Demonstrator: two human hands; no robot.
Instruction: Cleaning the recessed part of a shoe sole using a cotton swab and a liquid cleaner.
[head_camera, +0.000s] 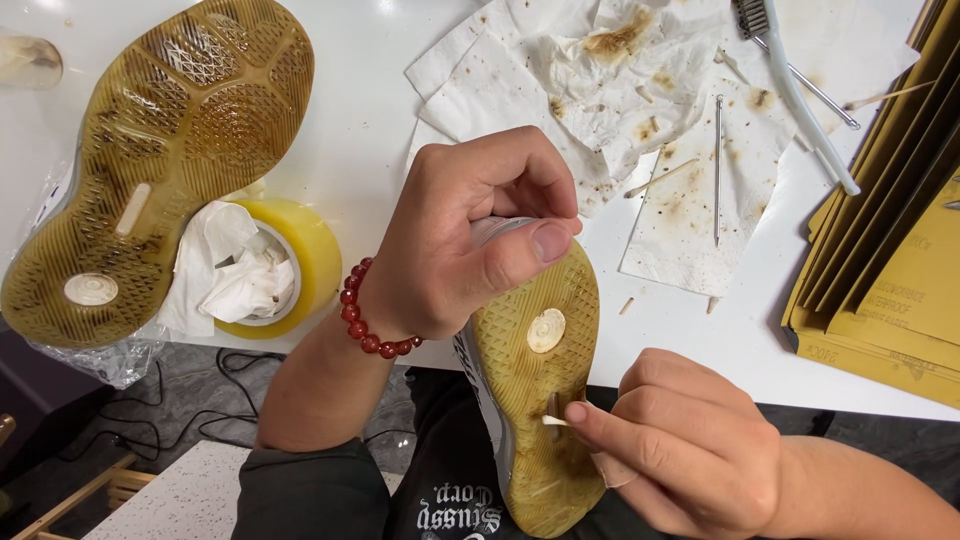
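Note:
My left hand (465, 235) grips the toe end of a sneaker (540, 390) turned sole up, its yellowed rubber sole facing me. A red bead bracelet circles that wrist. My right hand (680, 450) pinches a small wooden toothpick (553, 421) and presses its tip into a groove of the sole near the heel. The shoe is held over my lap at the white table's front edge (700, 370).
A second sneaker (150, 160) lies sole up at the left, beside a yellow tape roll (305, 250) stuffed with tissue. Stained paper towels (620, 90), a metal pick (717, 170), a wire brush (800, 90) and stacked sandpaper sheets (890, 250) lie behind.

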